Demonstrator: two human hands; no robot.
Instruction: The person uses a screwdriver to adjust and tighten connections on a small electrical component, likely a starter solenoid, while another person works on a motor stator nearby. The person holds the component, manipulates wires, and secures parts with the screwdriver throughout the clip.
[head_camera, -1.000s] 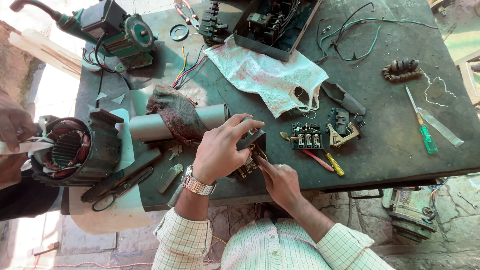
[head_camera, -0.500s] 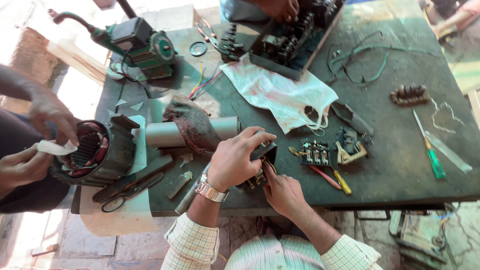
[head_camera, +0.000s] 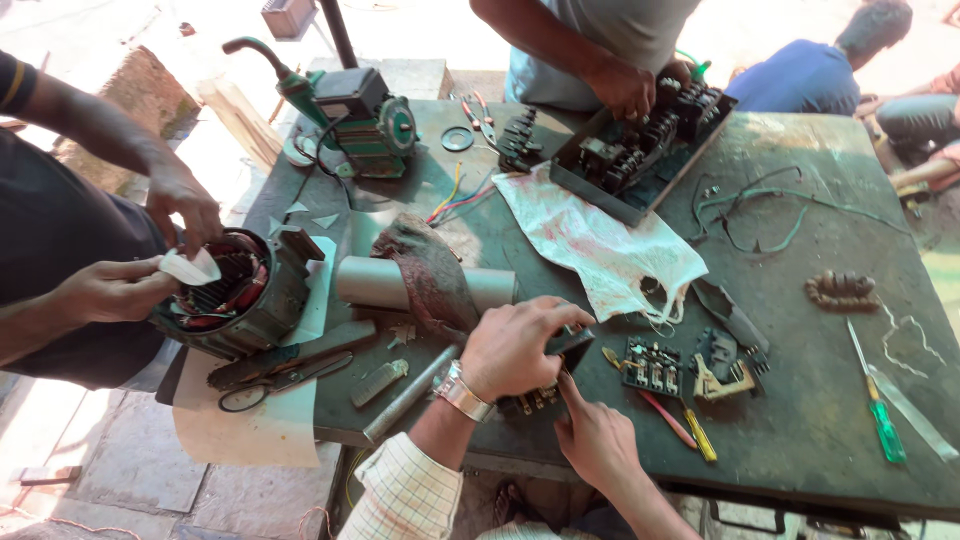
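At the near edge of the dark, stained metal bench (head_camera: 800, 420), the person's left hand (head_camera: 515, 345) closes over a small black electrical switch block (head_camera: 560, 350), fingers curled tight round its top; the right hand (head_camera: 598, 440) comes up from below the edge, forefinger pressed against the block's underside, the other fingers loosely bent and holding nothing that can be made out; the block sits just over the bench's front rim, half hidden by the left hand. Beside it to the right lie a black terminal strip with pale screws (head_camera: 652, 365), a red-handled and a yellow-handled screwdriver (head_camera: 690, 425), and, nearer the right edge, a green-handled screwdriver (head_camera: 880, 415); a grey metal tube wrapped in a brown rag (head_camera: 425, 285) lies behind the hands. At the left edge another person's hands work paper into a grey motor stator with copper windings (head_camera: 235, 290); at the far edge a third person handles a black tray of switchgear (head_camera: 630, 160). Held so close to the rim, the block looks liable to slip and drop to the floor, or to shed small screws, should the grip loosen.
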